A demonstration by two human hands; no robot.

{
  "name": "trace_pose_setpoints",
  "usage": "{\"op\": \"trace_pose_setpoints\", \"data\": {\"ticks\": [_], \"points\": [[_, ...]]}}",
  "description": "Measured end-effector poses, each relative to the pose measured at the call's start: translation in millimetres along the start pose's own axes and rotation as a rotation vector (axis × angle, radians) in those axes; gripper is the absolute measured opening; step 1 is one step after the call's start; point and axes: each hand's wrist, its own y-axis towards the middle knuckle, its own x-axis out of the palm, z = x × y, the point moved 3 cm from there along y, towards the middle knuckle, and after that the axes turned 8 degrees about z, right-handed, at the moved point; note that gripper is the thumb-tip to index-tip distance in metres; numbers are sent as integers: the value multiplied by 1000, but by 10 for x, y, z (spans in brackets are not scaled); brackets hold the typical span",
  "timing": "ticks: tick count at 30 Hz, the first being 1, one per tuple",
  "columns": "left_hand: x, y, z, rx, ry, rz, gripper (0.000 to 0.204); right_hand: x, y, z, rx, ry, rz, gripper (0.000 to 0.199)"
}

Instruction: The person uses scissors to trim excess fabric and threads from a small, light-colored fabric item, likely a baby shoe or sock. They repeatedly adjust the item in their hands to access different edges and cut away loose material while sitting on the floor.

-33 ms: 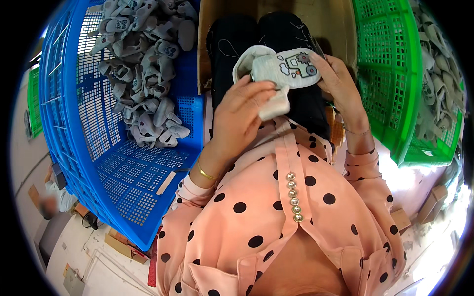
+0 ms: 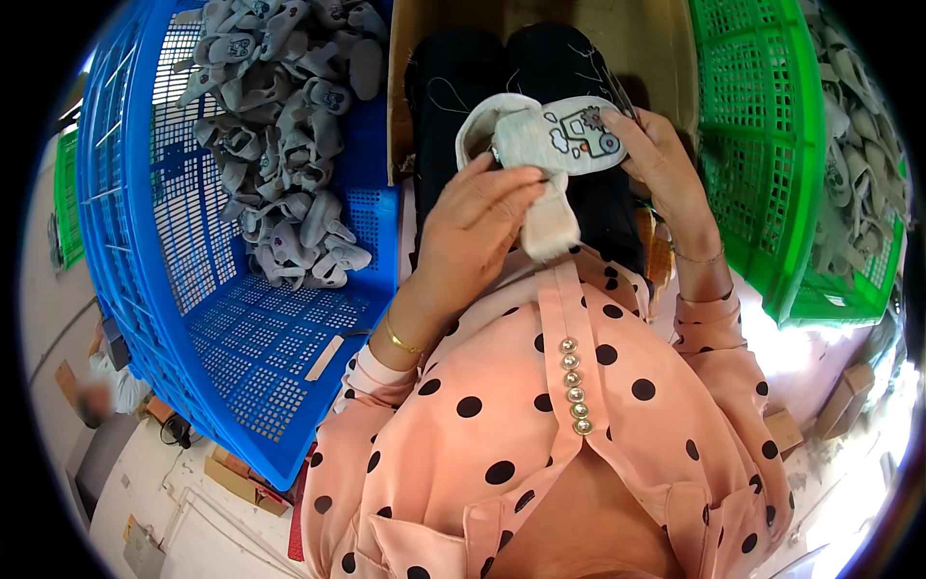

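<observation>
A small pale grey fabric shoe upper (image 2: 529,142), with a cartoon vehicle and gear picture on its rounded end, is held above my lap. My right hand (image 2: 666,164) grips that rounded end, thumb on top by the picture and the other fingers mostly hidden behind. At the opposite side, my left hand (image 2: 473,227) pinches the piece near its opening. A light flap (image 2: 550,224) hangs below my left fingertips toward my shirt. The undersides of both hands are out of sight.
On the left, a blue plastic basket (image 2: 265,362) holds a heap of similar grey pieces (image 2: 280,130). A green basket (image 2: 757,164) at the right has more grey pieces (image 2: 854,159) beyond its wall. An open cardboard box (image 2: 666,58) stands past my knees.
The flap below my left fingers has swung down and to the right, showing its broad face. My left hand has shifted slightly; my right hand stays nearly still.
</observation>
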Motion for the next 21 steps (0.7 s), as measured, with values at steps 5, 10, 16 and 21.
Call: {"op": "trace_pose_setpoints", "data": {"ticks": [5,10,16,21], "points": [[-58,-156,11,-199,-102,-23,33,36,-74,46,-146,-40,60,34],[5,-281,64,-546,-167,-63,45,80,-224,110,-417,-131,59,35],[158,-265,5,-809,-587,-154,44,143,-444,129,-594,-396,-34,39],[406,-403,98,-1063,-1152,-52,30,113,-442,270,-609,-352,-89,41]]}}
